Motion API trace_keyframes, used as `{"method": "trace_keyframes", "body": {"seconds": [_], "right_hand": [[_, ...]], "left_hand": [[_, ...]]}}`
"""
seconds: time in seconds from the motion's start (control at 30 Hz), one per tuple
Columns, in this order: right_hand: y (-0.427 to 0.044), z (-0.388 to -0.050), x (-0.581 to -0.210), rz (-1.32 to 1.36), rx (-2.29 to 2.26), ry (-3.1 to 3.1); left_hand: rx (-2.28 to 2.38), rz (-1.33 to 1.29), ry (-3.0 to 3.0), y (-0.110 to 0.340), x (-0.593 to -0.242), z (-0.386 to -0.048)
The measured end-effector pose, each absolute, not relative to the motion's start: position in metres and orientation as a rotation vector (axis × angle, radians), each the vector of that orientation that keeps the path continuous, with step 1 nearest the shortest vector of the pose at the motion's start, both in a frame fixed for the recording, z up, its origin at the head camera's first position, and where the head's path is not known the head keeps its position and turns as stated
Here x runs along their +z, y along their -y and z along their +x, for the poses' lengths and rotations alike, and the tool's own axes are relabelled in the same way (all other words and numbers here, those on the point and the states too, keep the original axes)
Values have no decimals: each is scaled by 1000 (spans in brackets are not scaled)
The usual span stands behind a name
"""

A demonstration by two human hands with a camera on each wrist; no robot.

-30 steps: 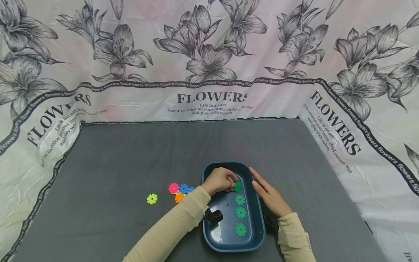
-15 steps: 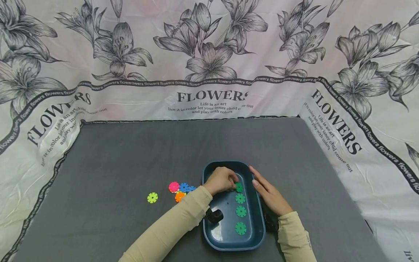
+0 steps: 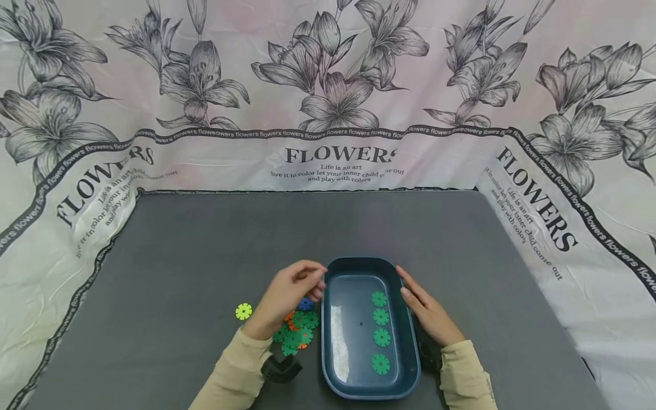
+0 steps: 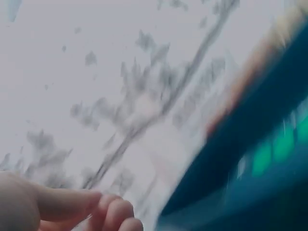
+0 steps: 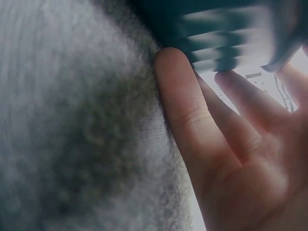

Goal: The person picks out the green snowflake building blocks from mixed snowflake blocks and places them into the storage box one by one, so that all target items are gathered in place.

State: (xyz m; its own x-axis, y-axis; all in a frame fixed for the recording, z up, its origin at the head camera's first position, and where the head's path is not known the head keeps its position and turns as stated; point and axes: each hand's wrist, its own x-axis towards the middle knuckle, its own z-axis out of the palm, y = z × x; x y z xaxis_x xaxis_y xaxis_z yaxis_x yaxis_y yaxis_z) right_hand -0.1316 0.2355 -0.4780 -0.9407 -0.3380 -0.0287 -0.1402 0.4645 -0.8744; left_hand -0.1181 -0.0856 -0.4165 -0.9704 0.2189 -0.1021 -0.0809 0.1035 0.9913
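Observation:
Inside the blue tray (image 3: 337, 364) several green notched discs (image 3: 381, 337) lie in a line along the right side. My left hand (image 3: 287, 293) is just outside the tray's left rim, over a pile of discs (image 3: 302, 330), mostly green with some orange and a blue one. Its fingers are loosely bent, with nothing visible between them; in the left wrist view the thumb (image 4: 72, 204) lies close to the fingertips. My right hand (image 3: 433, 313) rests straight fingers against the tray's right side, and the right wrist view shows those fingers (image 5: 180, 91) touching the outer wall.
A lone yellow disc (image 3: 243, 311) lies left of the pile on the grey tabletop (image 3: 205, 245). Behind the table hangs a flower-printed cloth (image 3: 338, 159), which also runs along both sides. The left wrist view is blurred.
My left hand has left the row in the tray and moved left over the rim, with the topmost green disc now uncovered. The right hand stays at the tray's side. The view has shifted slightly.

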Motion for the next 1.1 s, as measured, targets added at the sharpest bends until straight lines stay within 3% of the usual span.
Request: {"method": "trace_keyframes", "body": {"seconds": [0.17, 0.37, 0.8, 1.1], "right_hand": [[-239, -130, -478, -419, -1456, -2528], [-240, -130, -478, -406, -1453, -2520], [-238, -130, -479, -425, -1484, -2500], [-237, -130, -478, -406, -1494, -2492]], "left_hand": [[1603, -63, -2617, 126, -441, -89], [1187, -16, -2862, 135, -470, -63], [1149, 33, -2988, 137, -480, -50], [1281, -150, -2872, 136, -476, -47]]}}
